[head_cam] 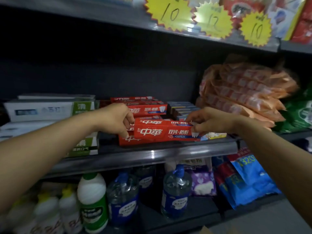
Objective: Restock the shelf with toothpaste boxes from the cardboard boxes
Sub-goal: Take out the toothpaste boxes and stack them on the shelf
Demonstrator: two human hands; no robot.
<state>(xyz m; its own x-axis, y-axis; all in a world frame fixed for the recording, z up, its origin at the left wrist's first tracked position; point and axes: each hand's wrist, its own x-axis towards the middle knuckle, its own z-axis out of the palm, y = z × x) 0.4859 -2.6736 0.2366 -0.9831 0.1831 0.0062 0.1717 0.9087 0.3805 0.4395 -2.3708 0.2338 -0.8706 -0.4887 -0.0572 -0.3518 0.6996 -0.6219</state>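
A red toothpaste box (162, 130) lies lengthwise near the front of the middle shelf (152, 154), on top of another red box (130, 141). My left hand (116, 118) grips its left end with curled fingers. My right hand (207, 121) pinches its right end. More red toothpaste boxes (146, 108) are stacked behind it, deeper on the shelf. No cardboard box is clearly in view.
White-and-green toothpaste boxes (50, 110) fill the shelf's left side. Dark slim boxes (184, 108) sit behind my right hand, with orange packets (244, 92) piled to the right. Bottles (92, 201) and blue packs (249, 179) stand on the lower shelf. Yellow price tags (170, 12) hang above.
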